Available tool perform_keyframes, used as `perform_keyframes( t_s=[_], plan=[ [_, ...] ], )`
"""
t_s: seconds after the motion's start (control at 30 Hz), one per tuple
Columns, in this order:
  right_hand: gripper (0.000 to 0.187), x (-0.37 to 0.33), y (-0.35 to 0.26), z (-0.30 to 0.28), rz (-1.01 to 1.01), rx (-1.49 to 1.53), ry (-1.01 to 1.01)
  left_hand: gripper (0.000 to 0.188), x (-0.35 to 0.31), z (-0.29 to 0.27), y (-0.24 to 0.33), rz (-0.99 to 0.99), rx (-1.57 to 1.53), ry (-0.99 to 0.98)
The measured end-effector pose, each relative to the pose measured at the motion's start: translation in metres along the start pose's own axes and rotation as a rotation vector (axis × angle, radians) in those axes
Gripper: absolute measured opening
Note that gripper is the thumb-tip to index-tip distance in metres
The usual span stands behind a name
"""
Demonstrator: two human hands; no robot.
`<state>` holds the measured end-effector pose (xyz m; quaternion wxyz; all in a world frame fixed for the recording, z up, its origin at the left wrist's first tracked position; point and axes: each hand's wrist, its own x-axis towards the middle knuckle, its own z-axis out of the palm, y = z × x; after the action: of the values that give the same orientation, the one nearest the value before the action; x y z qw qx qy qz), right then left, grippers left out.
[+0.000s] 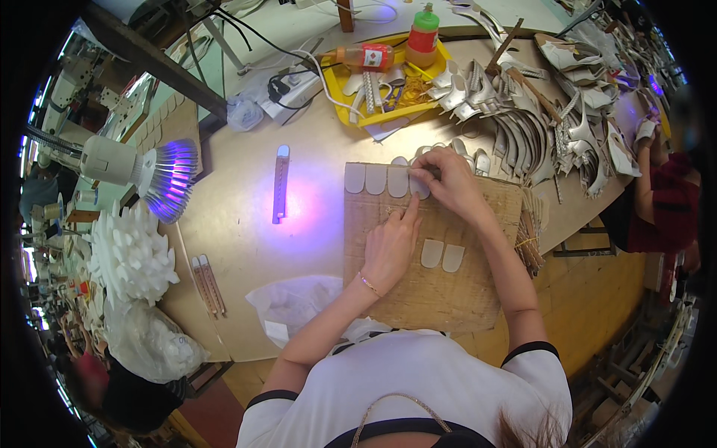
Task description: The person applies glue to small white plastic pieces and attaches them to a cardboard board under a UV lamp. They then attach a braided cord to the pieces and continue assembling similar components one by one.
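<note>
Work in hand is the laying of small pale rounded pieces on a brown cardboard sheet point(448, 291) at the table's near edge. A row of pieces point(377, 180) lies side by side along the sheet's far edge; I count three clear of the hands and a fourth under the fingers. The right hand point(452, 183) pinches that fourth piece point(418, 187) between thumb and fingertips at the end of the row, touching its neighbour. The left hand point(390, 246) is mostly curled, forefinger stretched out and pressing down just below the same piece. A separate pair of pieces point(442, 254) lies lower on the sheet, apart from the row. Judgement: the row is begun but short, most of the sheet is bare, and the loose pair and further pieces beyond the far edge appear not yet placed; how many remain cannot be told. Around: a lamp point(142, 170) at left throws violet light on a narrow strip point(280, 183) lying on the table point(239, 246), well apart from the sheet. A yellow tray point(388, 113) with bottles stands far off; a heap of pale shoe parts point(523, 112) crowds the right side near the sheet's far corner. A clear plastic bag point(299, 299) touches the sheet's left edge. Another person's hand point(644, 131) works at far right.
</note>
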<state>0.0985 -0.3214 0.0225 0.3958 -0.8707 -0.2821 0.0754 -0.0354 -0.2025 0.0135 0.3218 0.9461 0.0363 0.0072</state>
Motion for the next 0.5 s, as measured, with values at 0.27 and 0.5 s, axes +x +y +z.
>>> perform_keyframes(
  t_s=[0.27,0.5],
  plan=[
    [0.019,-0.009,0.005,0.012,-0.163,-0.196,0.143,0.042,0.007,-0.002,0.001,-0.033,0.096,-0.132],
    [0.032,-0.043,0.003,-0.02,-0.037,-0.353,0.475,0.048,0.008,-0.02,-0.025,0.217,-0.143,0.307]
  ],
)
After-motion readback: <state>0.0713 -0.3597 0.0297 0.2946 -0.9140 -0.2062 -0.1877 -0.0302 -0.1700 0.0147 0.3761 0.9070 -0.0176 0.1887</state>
